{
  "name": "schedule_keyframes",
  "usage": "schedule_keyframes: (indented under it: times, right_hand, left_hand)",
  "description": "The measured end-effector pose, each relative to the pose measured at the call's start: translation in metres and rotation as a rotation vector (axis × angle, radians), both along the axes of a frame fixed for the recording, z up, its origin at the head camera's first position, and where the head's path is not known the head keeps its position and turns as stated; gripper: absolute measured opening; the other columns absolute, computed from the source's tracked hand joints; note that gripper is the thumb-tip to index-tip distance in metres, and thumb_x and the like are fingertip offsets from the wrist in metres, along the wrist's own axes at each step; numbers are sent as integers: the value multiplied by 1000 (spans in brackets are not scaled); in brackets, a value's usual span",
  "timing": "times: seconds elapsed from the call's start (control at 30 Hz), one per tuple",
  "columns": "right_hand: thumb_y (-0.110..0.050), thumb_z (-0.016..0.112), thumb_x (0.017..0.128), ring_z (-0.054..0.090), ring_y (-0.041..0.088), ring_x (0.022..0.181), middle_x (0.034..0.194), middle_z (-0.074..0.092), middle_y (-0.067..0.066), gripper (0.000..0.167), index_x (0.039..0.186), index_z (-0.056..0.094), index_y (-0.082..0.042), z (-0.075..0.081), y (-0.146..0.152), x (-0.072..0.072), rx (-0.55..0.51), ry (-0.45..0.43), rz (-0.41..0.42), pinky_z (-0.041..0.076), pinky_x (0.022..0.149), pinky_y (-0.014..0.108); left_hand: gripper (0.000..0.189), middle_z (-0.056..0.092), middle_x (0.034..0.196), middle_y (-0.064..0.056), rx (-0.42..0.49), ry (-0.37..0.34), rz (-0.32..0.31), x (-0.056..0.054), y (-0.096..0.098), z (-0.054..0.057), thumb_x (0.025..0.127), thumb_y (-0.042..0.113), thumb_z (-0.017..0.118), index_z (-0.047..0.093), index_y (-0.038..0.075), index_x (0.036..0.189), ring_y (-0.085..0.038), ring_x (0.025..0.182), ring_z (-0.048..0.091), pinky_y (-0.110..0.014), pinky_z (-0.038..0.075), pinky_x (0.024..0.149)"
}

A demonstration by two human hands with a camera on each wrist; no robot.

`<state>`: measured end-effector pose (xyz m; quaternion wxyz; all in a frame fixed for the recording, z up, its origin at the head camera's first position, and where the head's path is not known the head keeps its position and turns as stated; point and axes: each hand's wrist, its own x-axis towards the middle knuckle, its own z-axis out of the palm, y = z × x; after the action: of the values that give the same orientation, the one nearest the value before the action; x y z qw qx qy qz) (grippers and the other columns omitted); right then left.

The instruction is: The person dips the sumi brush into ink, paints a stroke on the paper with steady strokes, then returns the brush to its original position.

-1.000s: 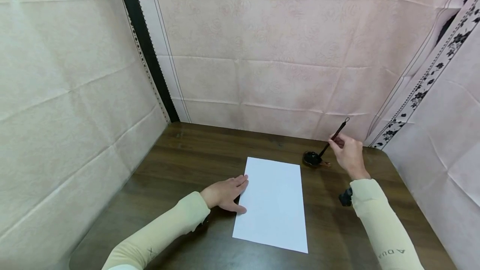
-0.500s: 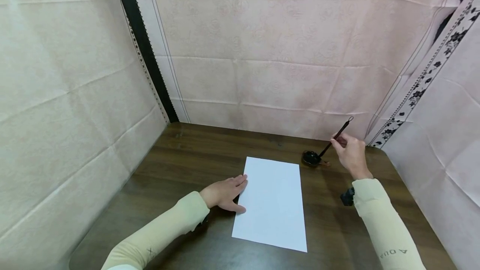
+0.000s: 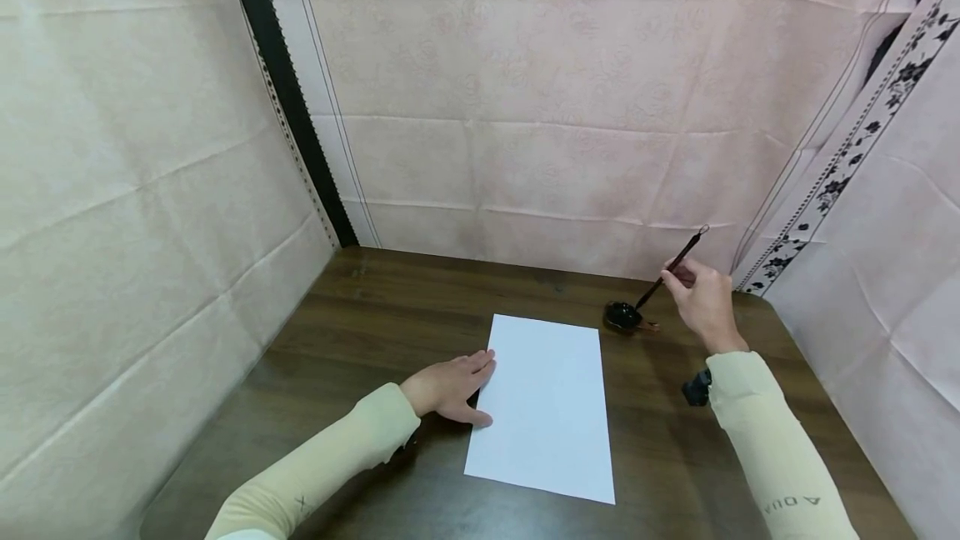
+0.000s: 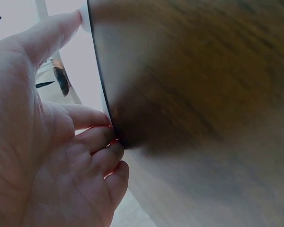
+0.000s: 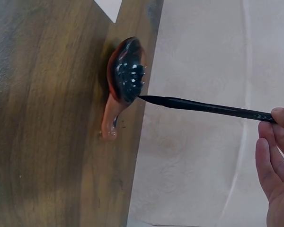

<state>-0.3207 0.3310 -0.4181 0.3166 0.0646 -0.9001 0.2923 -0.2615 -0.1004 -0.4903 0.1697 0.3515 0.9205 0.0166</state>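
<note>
A dark calligraphy brush (image 5: 203, 107) with a loop at its top end is pinched by my right hand (image 3: 703, 302) between thumb and fingers, tilted with its tip down. In the right wrist view the pointed black tip is at the rim of a small spoon-shaped ink dish (image 5: 127, 75), dark and glossy inside with a reddish-brown handle; whether they touch I cannot tell. A blank white sheet of paper (image 3: 543, 407) lies left of the dish. My left hand (image 3: 452, 388) rests with spread fingers on the paper's left edge.
Everything lies on a brown wooden table (image 3: 360, 315). Pale cloth hangings (image 3: 525, 107) close off its back, left and right sides. A black device (image 3: 697, 388) is strapped at the right wrist.
My right hand and the brush have shifted slightly up and to the right. The left hand stays in place on the paper.
</note>
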Motion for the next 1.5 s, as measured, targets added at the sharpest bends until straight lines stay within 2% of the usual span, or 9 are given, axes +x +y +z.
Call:
schedule_keyframes:
  times: [0.33,0.57,0.7,1.0,1.1,1.17,1.33,1.4,1.5]
  right_hand:
    - [-17,72,102,78,38,92,100,81,20,17,106,78,-3,2,-3,0,16,-28,-10,46,72,10]
    - [-19,70,103,78,38,93,102,81,21,19,108,77,-3,-6,-3,0,-4,-54,-8,40,73,4]
    - [-20,70,104,79,38,94,102,81,21,19,108,77,-3,-8,-2,-1,4,-52,-8,57,77,25]
    - [-15,73,100,78,41,88,96,81,22,14,104,78,-1,-11,2,3,35,18,-14,56,85,55]
    - [-15,73,100,78,41,87,95,81,21,14,104,78,-2,-13,6,6,44,20,-22,57,82,48]
    - [-15,73,100,78,40,87,95,81,21,14,103,78,-2,-14,8,8,44,11,-26,58,77,30]
    - [-15,71,102,78,40,88,98,80,23,15,106,77,-1,-12,11,10,36,-21,-16,35,68,-3]
    - [-16,70,103,79,40,89,99,80,23,17,107,77,-2,-9,9,9,42,-27,-11,43,68,2]
    - [-18,69,104,78,40,90,99,80,22,19,108,77,-2,-2,5,8,52,-25,-4,60,73,28]
  left_hand:
    - [98,18,179,-5,-10,-3,24,0,3,1,96,65,64,26,11,169,-21,166,19,-39,26,134]
    - [99,19,179,-4,-13,0,33,2,2,0,95,66,64,26,12,169,-20,166,20,-38,25,134]
    - [99,19,179,-5,-11,2,34,2,2,2,95,65,65,27,12,168,-20,166,20,-39,25,134]
    - [99,20,179,-5,-15,9,25,3,0,1,95,66,64,28,11,168,-21,166,21,-38,26,134]
    - [98,20,179,-5,-18,11,14,4,1,-2,96,66,63,27,10,168,-20,166,21,-37,25,134]
    - [98,20,179,-5,-18,11,10,4,2,-3,96,66,63,27,11,168,-20,166,21,-37,26,134]
    - [99,19,179,-4,-20,15,11,4,3,-4,95,67,63,27,12,168,-19,166,21,-35,26,133]
    - [98,20,179,-4,-20,15,16,4,2,-4,95,66,64,28,12,168,-19,166,21,-35,26,134]
    - [98,19,179,-4,-16,14,23,3,0,-4,95,66,64,27,12,168,-19,166,20,-36,25,134]
